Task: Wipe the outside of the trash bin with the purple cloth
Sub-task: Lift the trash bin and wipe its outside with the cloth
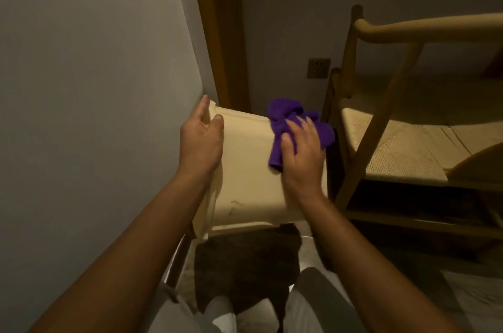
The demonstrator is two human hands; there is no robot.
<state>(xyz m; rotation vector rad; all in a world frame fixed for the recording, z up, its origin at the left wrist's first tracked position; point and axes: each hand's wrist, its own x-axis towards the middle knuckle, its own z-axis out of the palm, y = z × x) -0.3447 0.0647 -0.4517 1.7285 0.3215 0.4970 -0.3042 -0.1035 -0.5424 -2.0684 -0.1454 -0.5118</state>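
Purple cloth (296, 126) half under right hand (302, 153)

- The floor (462, 294) is pale and dimly lit.
- A dark mat (245, 264) lies on it below the tilted bin (245, 169).
- A wooden chair (394, 142) stands on it just beside the bin.

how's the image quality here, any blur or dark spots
Head view: dim, warm yellowish light throughout; the right hand pressing the purple cloth on the trash bin is slightly motion-blurred, while the left hand at the bin's edge looks sharper; deep shadow under the wooden chair; wide-angle bending shows along the wall.
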